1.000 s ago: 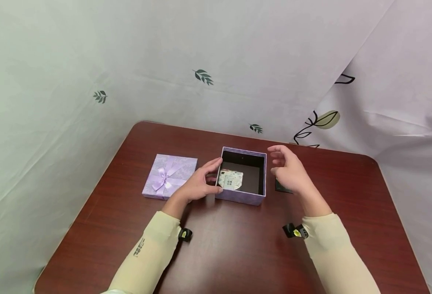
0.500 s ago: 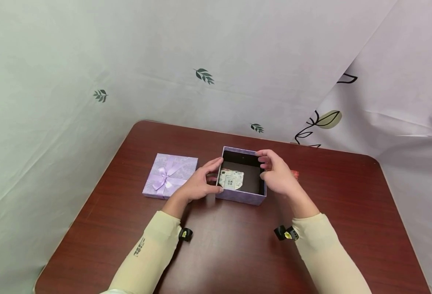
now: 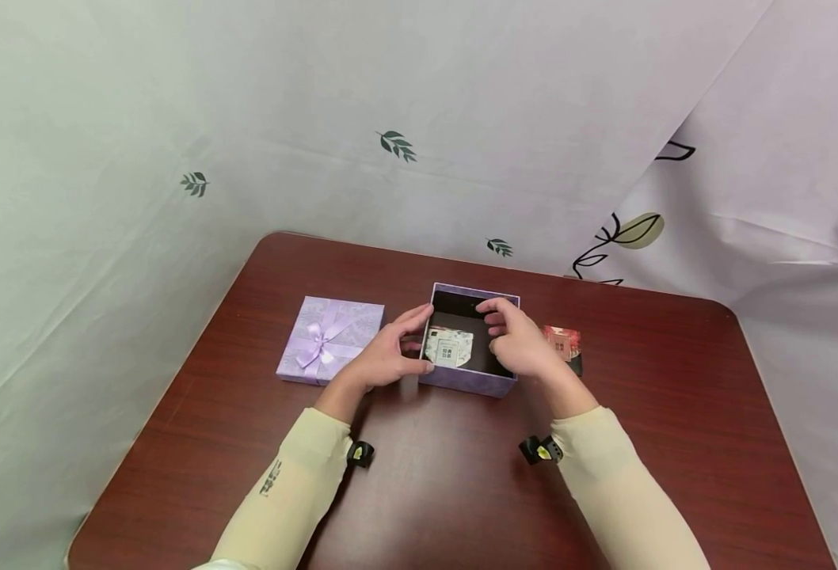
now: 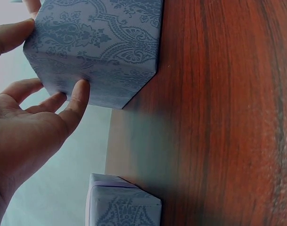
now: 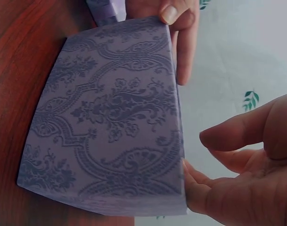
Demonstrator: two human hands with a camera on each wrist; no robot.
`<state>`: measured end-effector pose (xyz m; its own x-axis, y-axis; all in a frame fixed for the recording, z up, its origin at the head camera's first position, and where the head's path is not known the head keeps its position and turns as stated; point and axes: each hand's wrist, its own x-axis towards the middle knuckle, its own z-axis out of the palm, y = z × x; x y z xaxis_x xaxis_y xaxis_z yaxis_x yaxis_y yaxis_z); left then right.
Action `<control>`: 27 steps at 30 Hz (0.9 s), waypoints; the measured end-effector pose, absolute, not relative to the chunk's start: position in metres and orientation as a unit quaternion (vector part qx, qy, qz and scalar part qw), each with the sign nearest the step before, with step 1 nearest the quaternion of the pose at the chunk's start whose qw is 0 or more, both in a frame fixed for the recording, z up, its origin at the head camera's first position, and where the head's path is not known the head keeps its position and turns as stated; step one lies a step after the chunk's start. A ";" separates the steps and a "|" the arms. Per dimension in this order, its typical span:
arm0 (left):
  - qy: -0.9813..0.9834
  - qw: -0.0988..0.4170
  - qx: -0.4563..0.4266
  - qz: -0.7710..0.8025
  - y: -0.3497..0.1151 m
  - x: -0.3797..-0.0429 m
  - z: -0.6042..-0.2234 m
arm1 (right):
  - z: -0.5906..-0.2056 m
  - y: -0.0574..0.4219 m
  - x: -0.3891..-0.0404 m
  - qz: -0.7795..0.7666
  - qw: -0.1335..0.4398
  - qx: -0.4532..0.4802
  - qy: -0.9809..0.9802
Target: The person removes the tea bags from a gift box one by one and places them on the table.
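A lidless purple patterned gift box (image 3: pixel 466 383) with a dark inside stands on the table. My left hand (image 3: pixel 389 354) holds its left side, thumb at the near corner and fingers along the wall; the left wrist view shows the fingertips against the box (image 4: pixel 96 42). Inside, at the left, lies a small pale floral packet (image 3: pixel 450 348) with a printed label. My right hand (image 3: pixel 521 342) is over the box's right part, fingers loosely bent, nothing visible between them. In the right wrist view its fingers (image 5: pixel 192 190) are right at the rim of the box (image 5: pixel 110 113).
The matching lid (image 3: pixel 351 320) with a ribbon bow lies left of the box. A red packet (image 3: pixel 564 340) rests on the right, with a dark green-black piece (image 3: pixel 576 364) showing at its lower edge. A patterned cloth (image 3: pixel 426 198) hangs behind the brown table (image 3: pixel 433 491).
My right hand has moved left from beside the box to over its right part, uncovering the red packet. My left hand stays on the box.
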<state>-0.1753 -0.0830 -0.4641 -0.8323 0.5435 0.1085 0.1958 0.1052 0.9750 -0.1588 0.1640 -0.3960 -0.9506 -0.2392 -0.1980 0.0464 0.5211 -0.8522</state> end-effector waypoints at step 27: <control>0.728 0.151 0.248 0.621 -0.082 -0.160 -0.427 | -0.416 0.139 -0.169 -0.405 0.199 -0.063 0.890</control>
<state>-0.1596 -0.0820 -0.4266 -0.8313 0.5488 0.0883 0.1739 0.1058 0.9791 -0.1691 0.1394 -0.4162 -0.9129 -0.2735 -0.3030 0.0491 0.6634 -0.7467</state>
